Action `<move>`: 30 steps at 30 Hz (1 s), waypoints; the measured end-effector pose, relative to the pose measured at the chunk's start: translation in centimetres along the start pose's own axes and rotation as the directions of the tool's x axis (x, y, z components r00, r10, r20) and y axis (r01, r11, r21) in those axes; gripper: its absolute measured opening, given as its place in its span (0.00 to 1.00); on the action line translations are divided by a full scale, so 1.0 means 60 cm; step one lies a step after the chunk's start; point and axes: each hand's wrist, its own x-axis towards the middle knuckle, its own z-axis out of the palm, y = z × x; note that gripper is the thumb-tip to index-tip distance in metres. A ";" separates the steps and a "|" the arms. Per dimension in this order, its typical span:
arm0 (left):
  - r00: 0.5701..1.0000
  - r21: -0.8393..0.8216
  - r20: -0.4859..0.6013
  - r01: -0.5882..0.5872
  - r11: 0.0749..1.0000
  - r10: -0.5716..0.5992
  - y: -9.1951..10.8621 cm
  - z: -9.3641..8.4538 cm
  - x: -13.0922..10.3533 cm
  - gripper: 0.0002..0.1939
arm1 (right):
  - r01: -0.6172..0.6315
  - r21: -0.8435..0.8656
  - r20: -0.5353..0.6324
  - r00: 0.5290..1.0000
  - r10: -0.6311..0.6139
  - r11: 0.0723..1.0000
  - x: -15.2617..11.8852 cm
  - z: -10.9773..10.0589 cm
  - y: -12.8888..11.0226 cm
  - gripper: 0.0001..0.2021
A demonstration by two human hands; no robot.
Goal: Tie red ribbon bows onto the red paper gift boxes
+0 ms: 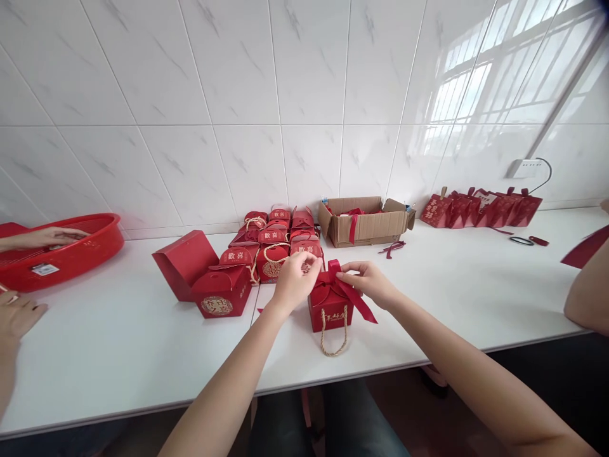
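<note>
A small red gift box (pixel 323 312) stands near the table's front edge, with a twisted cord handle (pixel 333 350) hanging down its front. A red ribbon (pixel 356 301) is tied in a bow on its top, one loop standing up and a tail hanging to the right. My right hand (pixel 373 282) pinches the ribbon at the right of the bow between thumb and fingers. On the box's left, my left hand (pixel 299 279) has its fingertips closed together by the bow; whatever is between them is hidden.
Several finished-looking red boxes (pixel 273 261) are grouped behind my hands, two more red boxes (pixel 219 295) to the left. A cardboard box (pixel 349 236) with ribbons stands at the wall. Red bags (pixel 469 211) line the right. Another person's hand (pixel 59 237) rests in a red basin (pixel 90 254).
</note>
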 end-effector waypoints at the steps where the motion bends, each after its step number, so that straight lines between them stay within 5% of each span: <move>1: 0.999 0.004 0.001 0.038 0.999 -0.038 -0.011 -0.004 -0.005 0.12 | 0.002 0.001 -0.007 1.000 -0.002 1.000 0.001 0.001 0.002 0.13; 5: 0.976 0.001 0.093 0.198 0.980 -0.197 -0.043 -0.014 -0.025 0.17 | 0.075 0.045 0.091 0.993 -0.079 0.996 0.004 -0.002 0.008 0.14; 10: 0.929 -0.077 0.248 0.302 0.950 -0.275 -0.040 -0.013 -0.031 0.16 | 0.081 0.048 0.178 0.980 -0.088 0.996 0.001 -0.006 0.002 0.14; 18: 0.950 -0.196 0.200 0.280 0.940 -0.241 -0.043 -0.007 -0.024 0.12 | 0.054 0.022 0.110 0.992 -0.056 0.998 -0.004 0.003 0.011 0.08; 23: 0.958 -0.190 0.177 0.260 0.947 -0.227 -0.031 -0.012 -0.018 0.12 | 0.057 -0.243 -0.082 0.994 -0.079 0.968 0.000 0.027 0.006 0.04; 30: 0.911 -0.268 0.385 0.264 0.927 -0.148 0.030 -0.039 0.012 0.12 | 0.094 -0.409 -0.190 0.964 -0.185 0.908 0.009 0.042 -0.003 0.03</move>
